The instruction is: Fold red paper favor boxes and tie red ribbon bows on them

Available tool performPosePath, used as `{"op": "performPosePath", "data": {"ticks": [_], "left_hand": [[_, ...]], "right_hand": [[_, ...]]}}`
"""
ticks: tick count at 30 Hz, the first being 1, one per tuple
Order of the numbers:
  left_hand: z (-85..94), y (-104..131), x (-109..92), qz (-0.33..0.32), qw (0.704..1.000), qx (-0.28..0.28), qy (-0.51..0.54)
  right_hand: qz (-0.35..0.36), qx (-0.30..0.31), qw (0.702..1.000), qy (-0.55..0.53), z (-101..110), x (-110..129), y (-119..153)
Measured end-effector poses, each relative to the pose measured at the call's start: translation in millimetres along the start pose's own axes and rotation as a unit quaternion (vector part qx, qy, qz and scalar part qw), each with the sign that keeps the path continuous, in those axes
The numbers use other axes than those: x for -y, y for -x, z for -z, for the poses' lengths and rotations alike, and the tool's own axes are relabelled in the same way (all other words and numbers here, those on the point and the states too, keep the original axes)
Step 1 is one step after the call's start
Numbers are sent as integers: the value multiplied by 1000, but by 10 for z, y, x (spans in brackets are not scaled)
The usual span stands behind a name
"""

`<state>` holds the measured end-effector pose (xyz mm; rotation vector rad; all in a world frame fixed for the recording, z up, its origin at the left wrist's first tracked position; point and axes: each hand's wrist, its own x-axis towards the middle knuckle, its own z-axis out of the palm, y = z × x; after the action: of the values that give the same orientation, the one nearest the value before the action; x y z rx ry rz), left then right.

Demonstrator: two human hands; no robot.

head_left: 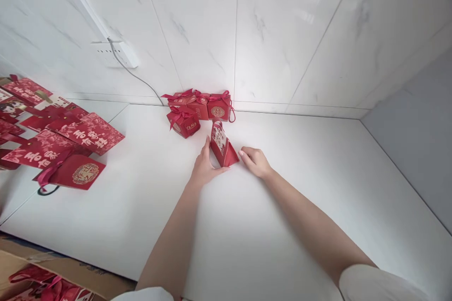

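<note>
A red gift box [226,148] with a pale printed panel stands tilted on the white tabletop, its pointed lower corner toward me. My left hand [205,164] holds it, with fingers along its left side and the thumb at its near edge. Just right of that corner, my right hand [257,162] is closed, its fingers curled in and the thumb against them. A narrow gap shows between it and the box, and the inside of its grip is hidden. Behind the held box, a small red gift box [184,123] with a ribbon bow sits beside several similar boxes [218,106].
Red gift bags [92,132] and a ribboned red box [83,172] crowd the table's left side. A cable [136,75] runs from the wall socket [115,54] behind the boxes. Below the front edge, a cardboard carton [88,275] holds more red packaging. A tiled wall borders the back.
</note>
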<state>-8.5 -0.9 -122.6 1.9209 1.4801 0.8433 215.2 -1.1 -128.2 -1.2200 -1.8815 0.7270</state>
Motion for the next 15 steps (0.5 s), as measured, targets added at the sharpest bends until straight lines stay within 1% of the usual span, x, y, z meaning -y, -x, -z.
{"op": "performPosePath", "data": {"ticks": [4, 6, 8, 9, 11, 13, 15], "left_hand": [[-29, -20, -28, -18, 999, -5, -38], [-31, -29, -51, -24, 998, -13, -59], [-32, -48, -64, -37, 996, -21, -77], [-35, -62, -65, -44, 995, -25, -86], [-43, -98, -61, -57, 992, -30, -107], [-55, -143, -53, -64, 989, -29, -128], [-66, -190, -48, -67, 986, -35, -146]], "right_hand": [[-60, -66, 995, -34, 96, 8, -12], [-80, -81, 992, -48, 203, 36, 30], [-91, -82, 991, -57, 354, 99, 162], [-93, -78, 991, -59, 439, 145, 273], [-97, -64, 992, -56, 609, 251, 578], [-104, -52, 992, -45, 764, 344, 955], [-118, -47, 991, -30, 896, 382, 1339]]}}
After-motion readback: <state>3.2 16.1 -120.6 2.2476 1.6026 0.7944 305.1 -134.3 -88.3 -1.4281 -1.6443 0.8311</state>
